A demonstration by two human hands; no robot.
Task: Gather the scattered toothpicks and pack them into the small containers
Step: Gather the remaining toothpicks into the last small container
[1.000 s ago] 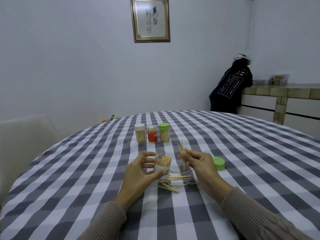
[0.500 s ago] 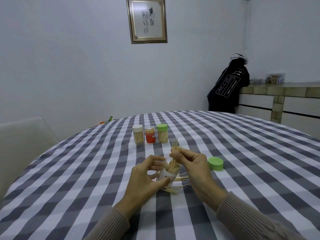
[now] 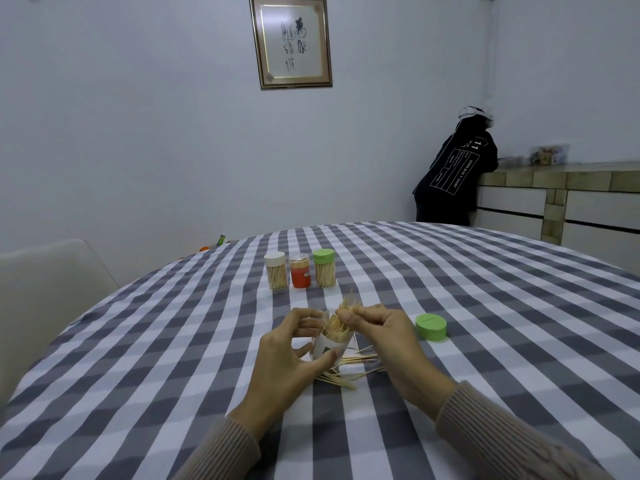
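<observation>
My left hand (image 3: 284, 355) grips a small open container (image 3: 327, 348) with a white label, tilted and packed with toothpicks. My right hand (image 3: 384, 337) pinches a small bunch of toothpicks (image 3: 348, 306) whose lower ends sit in the container's mouth. Several loose toothpicks (image 3: 349, 370) lie on the checked tablecloth just under and right of the container. A loose green lid (image 3: 431, 326) lies to the right of my right hand.
Three capped containers stand in a row further back: white lid (image 3: 276, 275), orange one (image 3: 300, 275), green lid (image 3: 324, 268). A pale chair (image 3: 45, 282) is at the left. A person (image 3: 453, 174) leans on a counter at the back right.
My right hand has brought its bunch of toothpicks left and down into the mouth of the container held by my left hand. The camera view has shifted slightly.
</observation>
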